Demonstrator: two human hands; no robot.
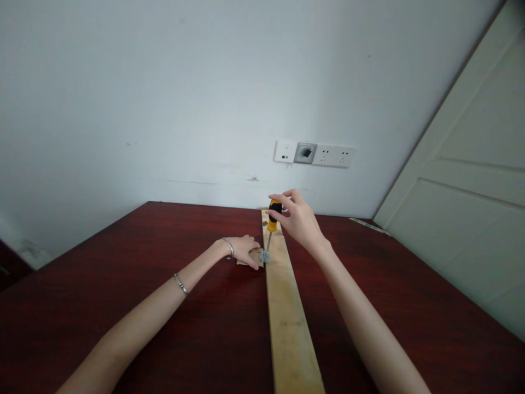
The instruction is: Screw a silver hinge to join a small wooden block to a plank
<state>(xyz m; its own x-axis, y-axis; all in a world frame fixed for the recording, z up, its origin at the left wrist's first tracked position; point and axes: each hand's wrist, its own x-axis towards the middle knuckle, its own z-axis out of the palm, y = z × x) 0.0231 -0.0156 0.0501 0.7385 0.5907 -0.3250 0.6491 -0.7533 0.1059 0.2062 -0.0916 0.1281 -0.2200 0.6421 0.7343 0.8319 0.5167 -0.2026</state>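
While the left hand (245, 249) lies spread on a small flat piece (256, 255), the right hand (301, 221) pinches a screwdriver (272, 225) upright at the hinge (266, 256) on the long board (289, 312). Screw-driving seems underway; turning calls for steady downward pressure.

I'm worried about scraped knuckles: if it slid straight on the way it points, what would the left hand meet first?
The left hand would probably meet the metal hinge first, which reaches onto the long wooden board; whether they already touch is too small to tell.
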